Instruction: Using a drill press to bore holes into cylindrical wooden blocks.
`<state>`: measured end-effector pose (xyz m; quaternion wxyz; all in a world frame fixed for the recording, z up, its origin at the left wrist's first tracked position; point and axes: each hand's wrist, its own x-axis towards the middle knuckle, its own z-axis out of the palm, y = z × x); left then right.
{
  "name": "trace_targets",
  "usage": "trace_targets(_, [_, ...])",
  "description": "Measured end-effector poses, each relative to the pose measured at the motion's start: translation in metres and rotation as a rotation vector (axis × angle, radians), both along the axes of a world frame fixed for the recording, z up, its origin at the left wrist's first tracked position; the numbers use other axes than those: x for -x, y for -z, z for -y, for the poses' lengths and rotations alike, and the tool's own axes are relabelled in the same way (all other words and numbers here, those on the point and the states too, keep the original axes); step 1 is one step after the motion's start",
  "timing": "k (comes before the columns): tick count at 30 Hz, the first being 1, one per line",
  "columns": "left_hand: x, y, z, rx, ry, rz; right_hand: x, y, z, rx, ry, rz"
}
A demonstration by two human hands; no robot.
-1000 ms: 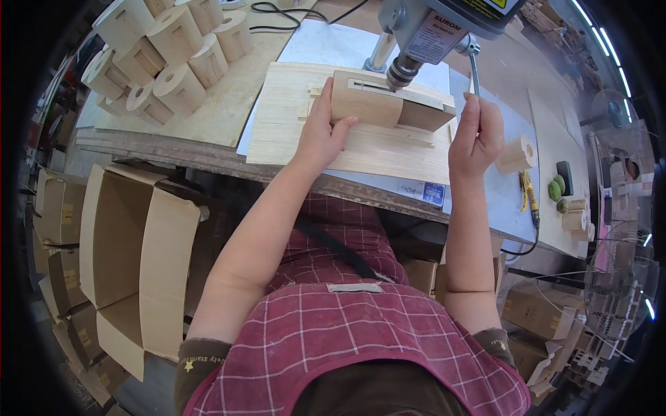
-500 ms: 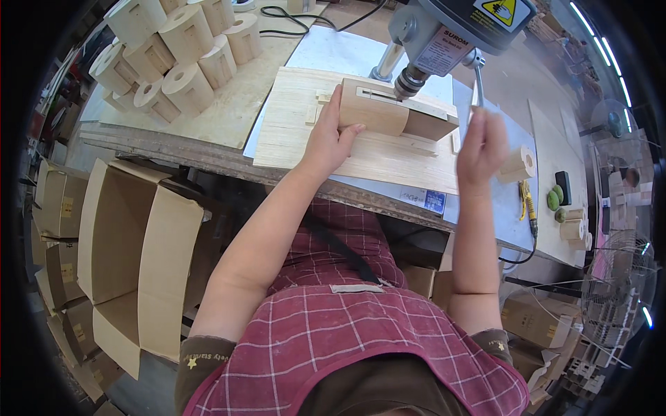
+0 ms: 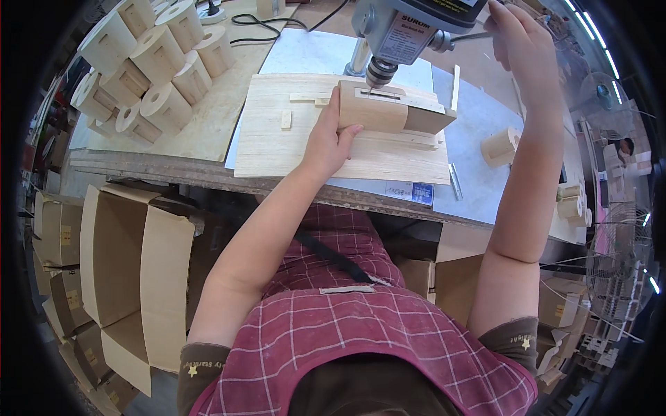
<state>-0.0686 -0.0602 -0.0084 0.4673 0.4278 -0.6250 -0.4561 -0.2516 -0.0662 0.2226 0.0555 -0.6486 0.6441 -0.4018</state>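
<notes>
Cylinder of slotted wood (image 3: 373,118) lay left-to-right under the drill chuck (image 3: 381,71); remotely, I saw the nearer left hand (image 3: 326,142) clasping its left end, the right hand's (image 3: 519,35) fingers around the feed lever (image 3: 473,37).

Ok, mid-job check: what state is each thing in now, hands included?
left hand: gripping the wooden cylinder
right hand: closed on the lever
wooden cylinder: on its side, under the chuck
lever: pointing right
chuck: above the cylinder; spinning or not, cannot tell
stacked cylinders: heaped
cardboard box: open
black cable: lying in loose curves
</notes>
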Motion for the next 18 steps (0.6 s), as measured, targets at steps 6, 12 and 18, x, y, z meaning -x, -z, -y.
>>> trace_targets(6, [0.0,0.021,0.007,0.174,-0.064,0.107,-0.006,0.054,-0.031,0.338,-0.151,-0.068])
trace_targets(12, [0.001,0.021,0.007,0.168,-0.061,0.092,-0.02,0.108,-0.039,0.577,-0.147,0.085])
trace_targets(18, [-0.002,0.015,0.004,0.08,-0.031,0.016,-0.02,0.153,-0.03,0.639,-0.166,0.051])
